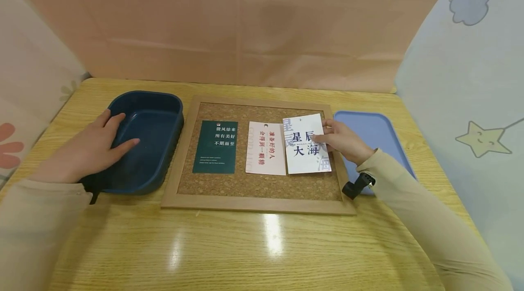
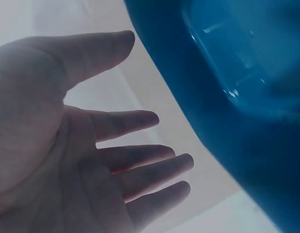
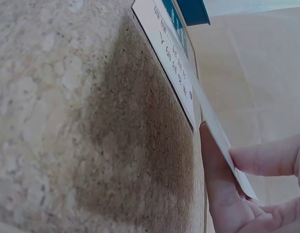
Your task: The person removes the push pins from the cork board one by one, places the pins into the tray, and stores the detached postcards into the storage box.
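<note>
- The wooden table (image 1: 262, 254) lies nearest, bare and glossy in front.
- The left hand (image 1: 88, 148) rests on the near left rim of the dark blue tub (image 1: 149, 138), fingers straight and spread, gripping nothing.
- The right hand (image 1: 341, 142) pinches the right edge of the white card (image 1: 304, 145), thumb on top, fingers under; the card lies slightly tilted on the right part of the cork board (image 1: 258, 182), overlapping the pale card (image 1: 266, 150).
- A dark green card (image 1: 215, 147) is pinned left of these.
- The light blue tray (image 1: 376, 132) sits just right of the board.
</note>
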Demonstrator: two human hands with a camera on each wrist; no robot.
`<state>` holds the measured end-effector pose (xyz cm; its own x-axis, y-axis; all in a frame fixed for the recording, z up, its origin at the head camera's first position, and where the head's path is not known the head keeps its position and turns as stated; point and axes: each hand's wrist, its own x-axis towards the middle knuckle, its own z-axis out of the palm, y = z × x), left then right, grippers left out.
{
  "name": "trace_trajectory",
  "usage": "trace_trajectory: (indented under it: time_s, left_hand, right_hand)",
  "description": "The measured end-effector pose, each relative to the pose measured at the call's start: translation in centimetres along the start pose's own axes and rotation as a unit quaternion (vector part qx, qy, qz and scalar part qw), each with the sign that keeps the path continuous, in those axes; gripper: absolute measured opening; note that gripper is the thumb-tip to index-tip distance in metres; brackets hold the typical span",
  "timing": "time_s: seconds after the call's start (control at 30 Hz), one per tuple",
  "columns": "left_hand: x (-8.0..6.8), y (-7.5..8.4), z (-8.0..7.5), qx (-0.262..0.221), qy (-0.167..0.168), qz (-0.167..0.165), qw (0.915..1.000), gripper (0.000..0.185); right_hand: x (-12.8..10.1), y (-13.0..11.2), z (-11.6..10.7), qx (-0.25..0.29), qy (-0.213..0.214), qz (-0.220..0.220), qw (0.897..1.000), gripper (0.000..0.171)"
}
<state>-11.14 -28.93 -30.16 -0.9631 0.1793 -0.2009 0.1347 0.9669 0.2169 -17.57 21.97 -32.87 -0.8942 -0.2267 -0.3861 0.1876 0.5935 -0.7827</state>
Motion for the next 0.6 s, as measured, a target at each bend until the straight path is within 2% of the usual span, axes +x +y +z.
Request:
trace_trajectory:
  time_s: [0.6]
  left_hand:
    - [-0.8, -3.4, 0.1, 0.003, -0.015, -0.050, 0.9986, 0.088]
  right_hand:
    - [0.2, -0.2, 0.2, -0.004, 0.003, 0.000, 1.000, 0.059]
